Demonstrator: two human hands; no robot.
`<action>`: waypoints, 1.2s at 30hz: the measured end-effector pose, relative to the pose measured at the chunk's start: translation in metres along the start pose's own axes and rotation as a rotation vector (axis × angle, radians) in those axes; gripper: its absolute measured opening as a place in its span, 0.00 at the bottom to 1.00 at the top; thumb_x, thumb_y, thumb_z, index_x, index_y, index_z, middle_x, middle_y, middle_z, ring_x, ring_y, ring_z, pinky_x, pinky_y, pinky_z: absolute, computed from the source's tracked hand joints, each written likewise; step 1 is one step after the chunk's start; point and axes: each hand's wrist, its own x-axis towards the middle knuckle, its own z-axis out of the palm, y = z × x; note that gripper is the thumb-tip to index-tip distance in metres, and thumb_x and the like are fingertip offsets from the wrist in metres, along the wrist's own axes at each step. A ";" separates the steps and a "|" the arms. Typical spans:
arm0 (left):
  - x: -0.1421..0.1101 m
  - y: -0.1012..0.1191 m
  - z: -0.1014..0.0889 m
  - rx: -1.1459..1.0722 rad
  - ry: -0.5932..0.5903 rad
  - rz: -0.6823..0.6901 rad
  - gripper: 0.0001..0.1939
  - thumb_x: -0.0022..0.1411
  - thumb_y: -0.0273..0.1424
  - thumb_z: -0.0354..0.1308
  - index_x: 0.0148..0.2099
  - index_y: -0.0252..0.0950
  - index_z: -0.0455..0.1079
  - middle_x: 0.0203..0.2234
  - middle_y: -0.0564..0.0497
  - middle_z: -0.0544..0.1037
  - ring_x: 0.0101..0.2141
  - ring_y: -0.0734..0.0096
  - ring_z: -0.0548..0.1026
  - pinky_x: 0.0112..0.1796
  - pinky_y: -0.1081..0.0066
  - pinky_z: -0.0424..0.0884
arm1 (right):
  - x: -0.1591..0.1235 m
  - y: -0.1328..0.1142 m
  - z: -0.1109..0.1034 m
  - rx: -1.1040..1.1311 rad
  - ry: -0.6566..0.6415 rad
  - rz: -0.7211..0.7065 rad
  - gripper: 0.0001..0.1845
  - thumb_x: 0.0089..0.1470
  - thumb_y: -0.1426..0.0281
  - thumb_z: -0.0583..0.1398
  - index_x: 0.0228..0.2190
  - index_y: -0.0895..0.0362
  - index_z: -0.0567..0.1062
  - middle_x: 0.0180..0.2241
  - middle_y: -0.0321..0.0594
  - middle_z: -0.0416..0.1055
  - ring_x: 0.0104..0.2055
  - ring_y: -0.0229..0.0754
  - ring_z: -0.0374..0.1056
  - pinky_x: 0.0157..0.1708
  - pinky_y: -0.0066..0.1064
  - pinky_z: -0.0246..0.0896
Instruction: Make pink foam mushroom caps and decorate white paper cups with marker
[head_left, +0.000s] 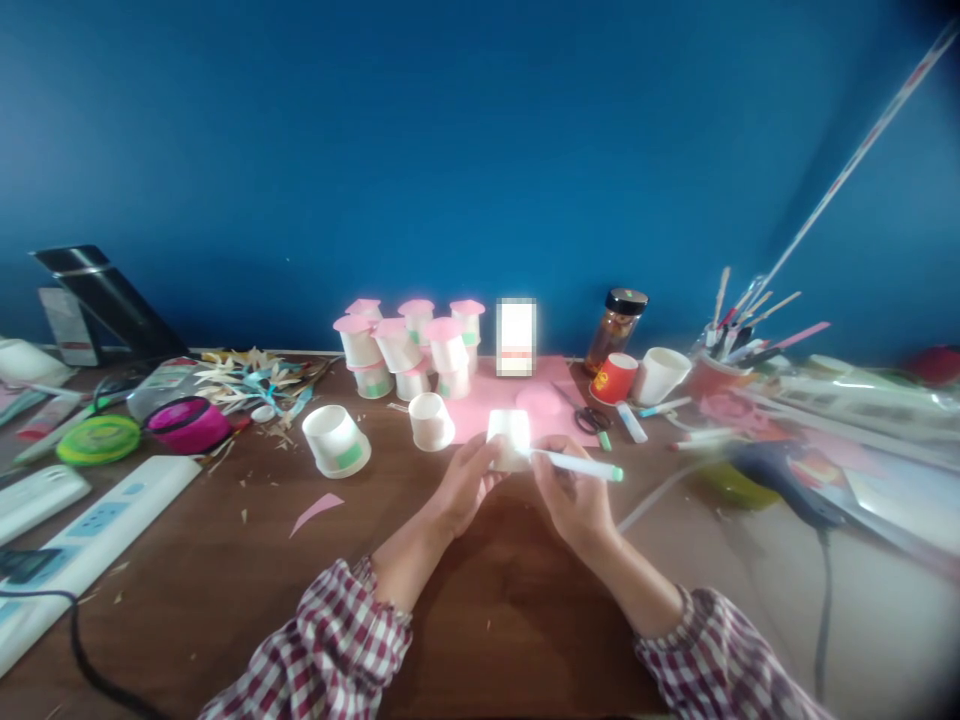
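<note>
My left hand point(472, 485) grips a small white paper cup point(509, 432) over the middle of the table. In my right hand point(574, 500) is a white marker pen with a green end point(581, 465), its other end close to the cup's side; whether it touches I cannot tell. Two white paper cups stand upside down to the left, one with a green patch point(335, 440) and a plainer one point(430, 421). Behind them are several stacked cups topped with pink paper point(448, 355). A pink paper sheet point(487, 395) lies beyond my hands.
Scissors point(592, 420) and a red paper cup point(615, 378) lie right of the sheet, near a dark-lidded jar point(617, 330). A power strip point(97, 540) runs along the left. A glue gun point(784, 480) with a cord is on the right. Wood scraps point(255, 385) sit back left.
</note>
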 end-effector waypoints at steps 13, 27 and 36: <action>0.000 0.000 0.000 -0.014 0.010 0.003 0.13 0.56 0.38 0.59 0.39 0.34 0.72 0.32 0.49 0.72 0.35 0.71 0.69 0.38 0.70 0.64 | 0.000 0.000 0.000 -0.018 0.004 -0.011 0.06 0.55 0.67 0.57 0.32 0.56 0.70 0.24 0.35 0.67 0.21 0.33 0.60 0.20 0.24 0.56; 0.001 0.000 0.001 -0.042 0.030 -0.007 0.12 0.53 0.38 0.62 0.36 0.35 0.72 0.31 0.50 0.72 0.35 0.71 0.70 0.41 0.69 0.65 | 0.000 -0.001 0.001 -0.016 0.007 -0.007 0.06 0.55 0.66 0.57 0.32 0.56 0.70 0.24 0.35 0.67 0.21 0.34 0.60 0.21 0.25 0.57; 0.000 0.001 0.003 -0.032 0.046 -0.012 0.13 0.53 0.39 0.62 0.36 0.35 0.72 0.31 0.50 0.73 0.36 0.70 0.70 0.41 0.68 0.65 | 0.000 -0.002 0.001 -0.007 0.005 -0.001 0.07 0.55 0.65 0.56 0.32 0.56 0.70 0.23 0.35 0.66 0.21 0.34 0.59 0.19 0.25 0.55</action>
